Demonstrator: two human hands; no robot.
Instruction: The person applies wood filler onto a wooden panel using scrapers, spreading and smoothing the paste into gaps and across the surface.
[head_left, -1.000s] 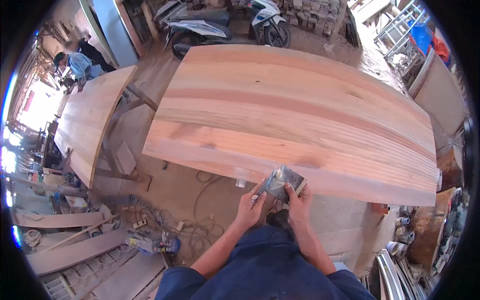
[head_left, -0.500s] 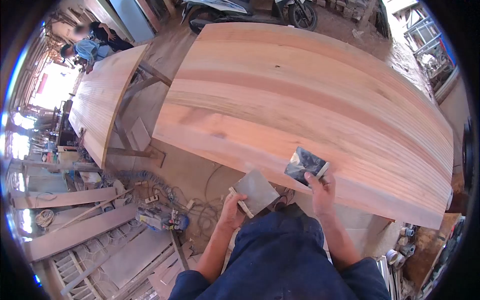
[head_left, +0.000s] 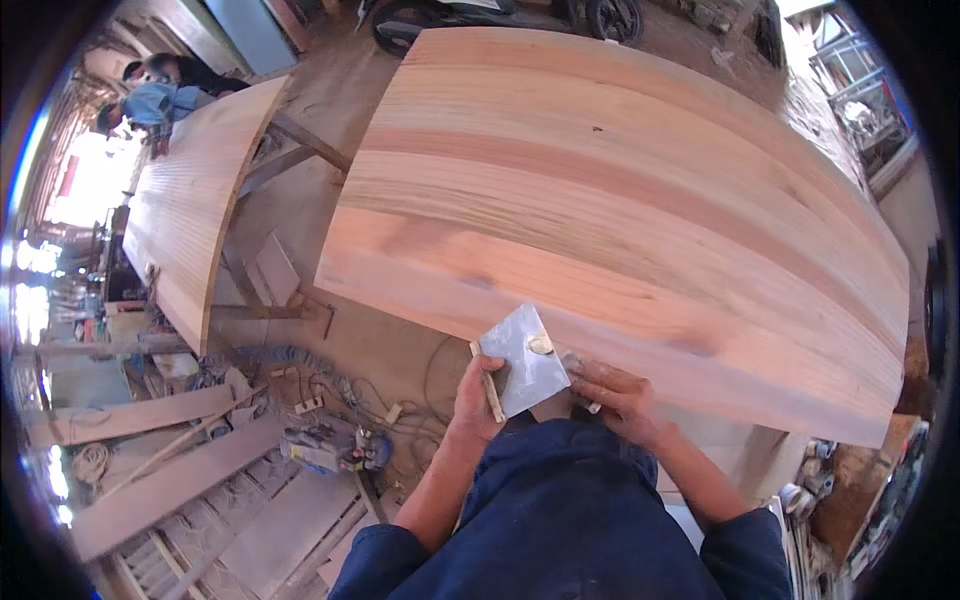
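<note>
At nine o'clock of the view lie long pale wooden planks (head_left: pixel 150 480) on the littered workshop floor, with a small blue power tool (head_left: pixel 325 450) among tangled cables beside them. Up at eleven o'clock stands a long striped wooden tabletop on a timber frame (head_left: pixel 185 220), and two people (head_left: pixel 160 90) bend over its far end.

The centre and the whole upper right are filled by a broad reddish-and-cream laminated wooden tabletop (head_left: pixel 620 190), its near edge running from eight o'clock towards four o'clock.

Just below that near edge, at six o'clock, the left hand (head_left: pixel 475 395) is closed round a flat grey square metal plate with a wooden handle (head_left: pixel 522 362); the fingers wrap the handle on the plate's left side. A small dab of pale putty (head_left: pixel 541 344) sits on the plate near its upper corner, which touches or overlaps the tabletop's edge.

Directly at three o'clock of the plate, the right hand (head_left: pixel 615 392) rests at the tabletop's near edge, fingers curled over something small and pale; what it is, and how tightly it is gripped, cannot be told.
</note>
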